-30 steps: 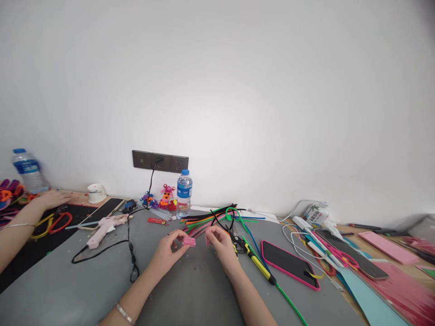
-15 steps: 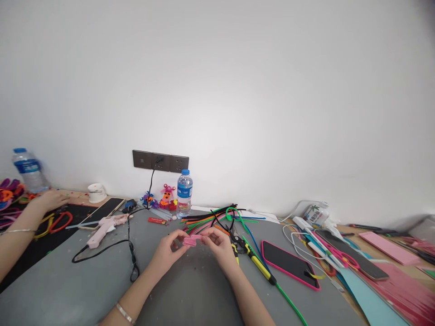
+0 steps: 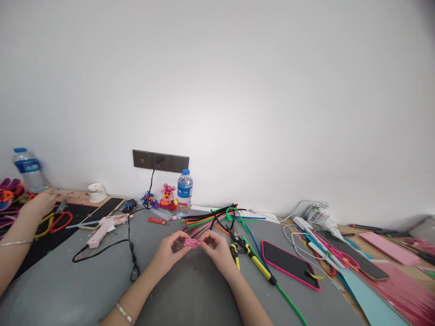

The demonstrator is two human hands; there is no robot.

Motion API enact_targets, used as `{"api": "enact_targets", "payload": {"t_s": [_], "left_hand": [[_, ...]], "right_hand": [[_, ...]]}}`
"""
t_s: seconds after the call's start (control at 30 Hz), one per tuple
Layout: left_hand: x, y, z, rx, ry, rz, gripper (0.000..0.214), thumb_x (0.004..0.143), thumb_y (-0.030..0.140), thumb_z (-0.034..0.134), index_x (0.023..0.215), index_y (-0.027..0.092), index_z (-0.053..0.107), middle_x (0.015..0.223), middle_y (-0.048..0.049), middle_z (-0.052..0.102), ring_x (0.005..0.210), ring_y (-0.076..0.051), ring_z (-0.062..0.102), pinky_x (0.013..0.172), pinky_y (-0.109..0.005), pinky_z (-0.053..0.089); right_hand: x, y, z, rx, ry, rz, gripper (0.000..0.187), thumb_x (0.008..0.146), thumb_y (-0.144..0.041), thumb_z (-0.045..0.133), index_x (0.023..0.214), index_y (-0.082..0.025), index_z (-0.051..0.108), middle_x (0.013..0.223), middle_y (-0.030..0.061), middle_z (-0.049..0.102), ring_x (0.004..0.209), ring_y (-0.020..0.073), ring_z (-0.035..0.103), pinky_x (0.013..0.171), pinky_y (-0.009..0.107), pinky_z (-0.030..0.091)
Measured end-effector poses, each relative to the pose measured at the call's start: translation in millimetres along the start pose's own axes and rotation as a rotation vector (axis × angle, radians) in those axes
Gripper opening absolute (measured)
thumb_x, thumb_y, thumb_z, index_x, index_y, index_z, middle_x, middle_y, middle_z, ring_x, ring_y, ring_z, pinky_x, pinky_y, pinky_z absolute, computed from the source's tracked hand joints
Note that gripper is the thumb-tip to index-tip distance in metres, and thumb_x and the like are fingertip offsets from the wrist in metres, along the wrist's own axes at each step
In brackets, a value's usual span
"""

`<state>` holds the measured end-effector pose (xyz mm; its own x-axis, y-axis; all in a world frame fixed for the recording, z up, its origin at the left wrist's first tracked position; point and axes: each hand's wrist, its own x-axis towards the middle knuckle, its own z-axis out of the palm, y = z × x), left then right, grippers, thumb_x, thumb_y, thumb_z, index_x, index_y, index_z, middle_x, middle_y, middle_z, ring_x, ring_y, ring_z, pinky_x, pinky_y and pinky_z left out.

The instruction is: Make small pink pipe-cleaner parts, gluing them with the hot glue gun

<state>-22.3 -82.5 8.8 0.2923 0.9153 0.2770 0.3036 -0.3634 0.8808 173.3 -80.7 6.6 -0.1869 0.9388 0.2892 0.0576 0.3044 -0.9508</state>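
Between my two hands is a pink pipe cleaner, folded into a small flat bundle. My left hand pinches its left side between thumb and fingers. At the bundle's right end, my right hand is closed with thumb and forefinger on it; the fingertips partly cover that end. Just beyond the hands lies a pile of coloured pipe cleaners. Yellow-and-black pliers rest spread to the right of my right hand, beside a long green pipe cleaner.
A pink glue gun with a black cord lies left. A water bottle stands behind, near small figures. Right are a pink-cased phone and pink scissors. A co-worker's hand is at far left.
The pink bundle has turned and drawn together, with my right fingers shifted slightly left and down. The co-worker's hand at far left has moved back left.
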Motion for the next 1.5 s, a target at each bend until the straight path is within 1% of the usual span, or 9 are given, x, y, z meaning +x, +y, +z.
{"api": "enact_targets", "payload": {"t_s": [0.3, 0.5, 0.7, 0.83, 0.93, 1.07, 1.2, 1.3, 1.5], "left_hand": [[-1, 0, -0.4, 0.023, 0.032, 0.003, 0.014, 0.080, 0.026, 0.063, 0.091, 0.019, 0.068, 0.088, -0.0045, 0.072, 0.079, -0.020, 0.065, 0.063, -0.025, 0.047], [0, 0, -1.2, 0.070, 0.036, 0.027, 0.013, 0.080, 0.021, 0.061, 0.090, 0.020, 0.068, 0.089, -0.0038, 0.073, 0.078, -0.020, 0.065, 0.063, -0.025, 0.045], [0, 1, -1.4, 0.099, 0.029, 0.023, 0.015, 0.081, 0.022, 0.059, 0.092, 0.020, 0.069, 0.090, -0.0040, 0.074, 0.080, -0.020, 0.065, 0.064, -0.025, 0.045], [0, 3, -1.4, 0.097, 0.046, 0.021, 0.014, 0.080, 0.023, 0.060, 0.091, 0.020, 0.069, 0.089, -0.0042, 0.074, 0.078, -0.020, 0.065, 0.063, -0.024, 0.046], [1, 3, -1.2, 0.098, 0.065, 0.019, 0.014, 0.078, 0.023, 0.062, 0.090, 0.020, 0.069, 0.087, -0.0037, 0.074, 0.074, -0.019, 0.065, 0.061, -0.024, 0.046], [1, 3, -1.0, 0.091, 0.086, 0.023, 0.013, 0.077, 0.024, 0.063, 0.088, 0.020, 0.069, 0.084, -0.0033, 0.074, 0.071, -0.019, 0.065, 0.059, -0.024, 0.047], [1, 3, -1.2, 0.091, 0.074, 0.022, 0.013, 0.078, 0.023, 0.063, 0.089, 0.020, 0.069, 0.086, -0.0036, 0.074, 0.075, -0.019, 0.066, 0.061, -0.024, 0.047], [0, 4, -0.8, 0.092, 0.038, 0.017, 0.012, 0.081, 0.024, 0.062, 0.090, 0.019, 0.068, 0.088, -0.0044, 0.073, 0.080, -0.020, 0.065, 0.063, -0.025, 0.046], [-3, 14, 1.4, 0.057, -0.072, 0.039, 0.011, 0.082, 0.027, 0.062, 0.087, 0.018, 0.067, 0.081, -0.0037, 0.071, 0.075, -0.018, 0.063, 0.063, -0.024, 0.045]], "right_hand": [[-3, -5, 3, -0.178, -0.037, -0.009, 0.012, 0.082, -0.026, 0.060, 0.081, -0.017, 0.067, 0.075, 0.0028, 0.064, 0.069, 0.0167, 0.055, 0.062, 0.026, 0.039], [3, 6, -2, -0.006, 0.052, 0.034, 0.022, 0.081, -0.039, 0.062, 0.077, -0.017, 0.061, 0.068, -0.0005, 0.056, 0.060, 0.0138, 0.048, 0.057, 0.025, 0.035], [5, 11, -7, 0.084, 0.132, 0.008, 0.019, 0.078, -0.035, 0.064, 0.086, -0.018, 0.066, 0.057, -0.0064, 0.045, 0.052, 0.0117, 0.042, 0.053, 0.023, 0.031], [3, 6, -6, 0.233, 0.086, 0.151, 0.023, 0.076, -0.041, 0.067, 0.077, -0.018, 0.066, 0.055, -0.0035, 0.056, 0.052, 0.0129, 0.051, 0.055, 0.024, 0.038], [2, 1, -5, 0.406, 0.051, 0.244, 0.036, 0.074, -0.050, 0.071, 0.088, -0.017, 0.067, 0.073, 0.0044, 0.071, 0.068, 0.0180, 0.066, 0.064, 0.027, 0.046], [2, 0, -5, 0.438, 0.049, 0.246, 0.044, 0.068, -0.050, 0.079, 0.095, -0.017, 0.066, 0.091, 0.0097, 0.075, 0.081, 0.0219, 0.070, 0.071, 0.030, 0.050], [4, 4, -6, 0.332, 0.096, 0.234, 0.041, 0.068, -0.055, 0.078, 0.077, -0.017, 0.063, 0.065, 0.0014, 0.067, 0.054, 0.0135, 0.059, 0.053, 0.023, 0.041], [5, 4, -7, 0.282, 0.123, 0.185, 0.041, 0.069, -0.056, 0.076, 0.067, -0.018, 0.060, 0.056, -0.0034, 0.058, 0.048, 0.0096, 0.045, 0.048, 0.022, 0.033], [1, -2, -3, 0.286, -0.028, 0.227, 0.042, 0.069, -0.056, 0.076, 0.069, -0.018, 0.058, 0.055, -0.0042, 0.057, 0.046, 0.0084, 0.042, 0.049, 0.022, 0.032]]}}
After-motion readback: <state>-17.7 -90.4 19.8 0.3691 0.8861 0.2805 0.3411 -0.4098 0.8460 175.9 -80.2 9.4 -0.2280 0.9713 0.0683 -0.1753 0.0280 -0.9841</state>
